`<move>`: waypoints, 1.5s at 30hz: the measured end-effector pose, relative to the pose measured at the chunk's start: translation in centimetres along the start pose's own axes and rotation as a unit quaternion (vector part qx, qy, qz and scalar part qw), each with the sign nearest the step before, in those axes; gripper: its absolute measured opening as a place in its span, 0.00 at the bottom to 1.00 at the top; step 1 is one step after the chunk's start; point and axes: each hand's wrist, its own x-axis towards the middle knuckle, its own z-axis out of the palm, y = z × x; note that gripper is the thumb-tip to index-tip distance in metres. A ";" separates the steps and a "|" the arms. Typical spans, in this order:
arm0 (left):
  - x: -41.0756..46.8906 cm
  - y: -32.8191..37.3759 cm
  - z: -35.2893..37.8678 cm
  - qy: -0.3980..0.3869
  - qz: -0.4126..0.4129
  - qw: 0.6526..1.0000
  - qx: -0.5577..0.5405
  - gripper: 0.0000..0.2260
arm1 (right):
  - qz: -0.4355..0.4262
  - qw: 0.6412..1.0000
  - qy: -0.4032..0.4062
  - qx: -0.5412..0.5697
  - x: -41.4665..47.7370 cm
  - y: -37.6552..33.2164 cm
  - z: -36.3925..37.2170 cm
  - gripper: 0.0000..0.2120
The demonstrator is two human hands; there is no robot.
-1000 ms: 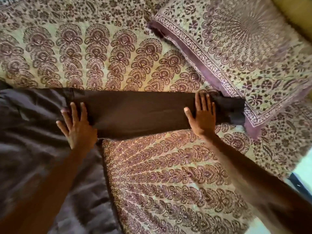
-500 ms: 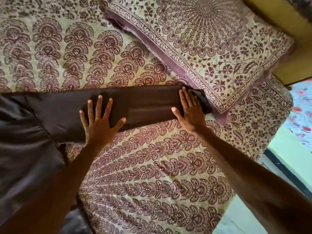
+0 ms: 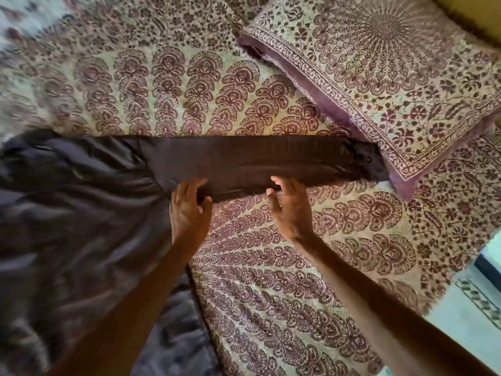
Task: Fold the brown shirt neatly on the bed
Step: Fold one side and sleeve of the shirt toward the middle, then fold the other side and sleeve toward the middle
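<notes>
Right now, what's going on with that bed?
A person is folding a brown shirt on a patterned bedspread. Part of it lies as a long flat strip reaching right to the printed pillow; the rest lies rumpled at the left. The left hand and right hand are both at the strip's near edge, fingers curling onto it; blur hides whether they grip it.

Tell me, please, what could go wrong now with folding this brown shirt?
The left hand and right hand sit close together at the near edge of the brown shirt, so its long ends may sag and unfold if lifted. Its right end meets the pillow and could snag there.
</notes>
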 end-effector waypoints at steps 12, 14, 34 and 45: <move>-12.5 -20.8 -18.1 0.000 -0.130 0.990 0.047 0.19 | -0.124 0.984 -0.130 -0.019 -11.6 -23.6 14.7 0.13; -14.0 -24.1 -21.4 -0.007 -0.151 0.988 0.038 0.18 | -0.111 0.982 -0.154 0.001 -13.8 -27.4 16.7 0.12; -7.5 -46.4 -35.5 0.164 -0.295 0.941 0.028 0.11 | -0.113 0.972 -0.193 0.068 -13.0 -47.5 37.9 0.10; 0.0 -47.6 -36.8 -0.085 -0.320 0.944 -0.007 0.21 | -0.081 0.965 -0.244 -0.042 -8.7 -51.7 42.3 0.26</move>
